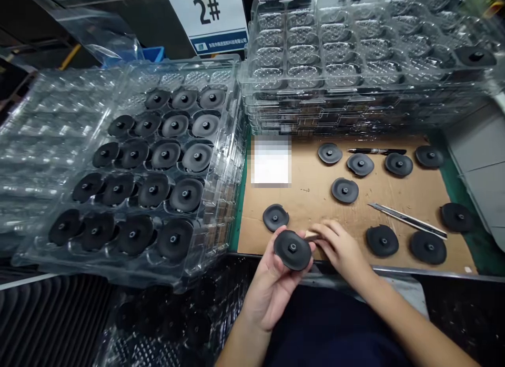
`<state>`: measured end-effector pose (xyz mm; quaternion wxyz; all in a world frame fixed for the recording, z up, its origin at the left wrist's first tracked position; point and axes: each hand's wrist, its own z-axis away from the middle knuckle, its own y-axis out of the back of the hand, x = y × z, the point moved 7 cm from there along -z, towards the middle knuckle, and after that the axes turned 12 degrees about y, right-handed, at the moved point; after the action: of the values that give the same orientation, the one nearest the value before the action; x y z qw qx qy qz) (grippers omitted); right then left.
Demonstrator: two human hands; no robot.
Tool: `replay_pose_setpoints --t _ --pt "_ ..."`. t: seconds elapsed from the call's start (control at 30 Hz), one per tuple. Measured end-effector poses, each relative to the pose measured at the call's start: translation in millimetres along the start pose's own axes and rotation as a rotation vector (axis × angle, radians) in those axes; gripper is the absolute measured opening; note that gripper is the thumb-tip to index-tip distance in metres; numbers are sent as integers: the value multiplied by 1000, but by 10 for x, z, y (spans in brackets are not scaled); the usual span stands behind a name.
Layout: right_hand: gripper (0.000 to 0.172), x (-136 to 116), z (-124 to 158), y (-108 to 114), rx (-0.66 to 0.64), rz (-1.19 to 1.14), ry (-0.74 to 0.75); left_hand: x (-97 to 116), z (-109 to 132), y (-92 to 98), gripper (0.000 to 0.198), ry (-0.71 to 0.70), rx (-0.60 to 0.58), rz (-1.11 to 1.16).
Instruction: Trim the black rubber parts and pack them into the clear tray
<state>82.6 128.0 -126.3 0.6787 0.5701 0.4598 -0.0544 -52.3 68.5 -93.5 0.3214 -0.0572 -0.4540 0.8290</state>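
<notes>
My left hand (265,280) cradles a round black rubber-like disc (292,250) with a central hub, its fingers curled under the rim. My right hand (339,247) pinches a small tan stick (312,235), whose tip meets the disc's edge. Close by on the brown cardboard sheet (303,198), another black disc (275,217) lies just beyond my hands. Several more are spread across the cardboard. To the left, a clear plastic tray (130,275) holds several black discs in rows of pockets.
A stack of clear trays (315,56) stands behind the cardboard. On the cardboard lie a black marker (376,151), a metal-bladed craft knife (407,219) and a blurred white paper (271,160). A "2#" sign (211,14) stands at the back.
</notes>
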Motion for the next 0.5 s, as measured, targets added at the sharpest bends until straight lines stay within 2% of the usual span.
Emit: replay_pose_setpoints --t 0.1,0.2,0.27,0.37,0.43,0.5 --pt "25 -68 43 85 7 -64 30 39 -15 -36 53 -32 5 -23" --pt "24 -207 -21 413 50 -115 -16 34 -51 -103 58 -28 4 -58" --pt "25 -417 -103 649 101 -195 -29 23 -80 -143 61 -34 25 -92" --pt "31 -865 -199 900 215 -304 105 0 -113 -204 61 -37 49 -149" --pt "32 -1051 -218 930 208 -346 160 -14 -123 -241 62 -31 58 -182" --pt "30 -1091 -233 870 108 -394 140 -11 -127 -264 62 -48 87 -201"
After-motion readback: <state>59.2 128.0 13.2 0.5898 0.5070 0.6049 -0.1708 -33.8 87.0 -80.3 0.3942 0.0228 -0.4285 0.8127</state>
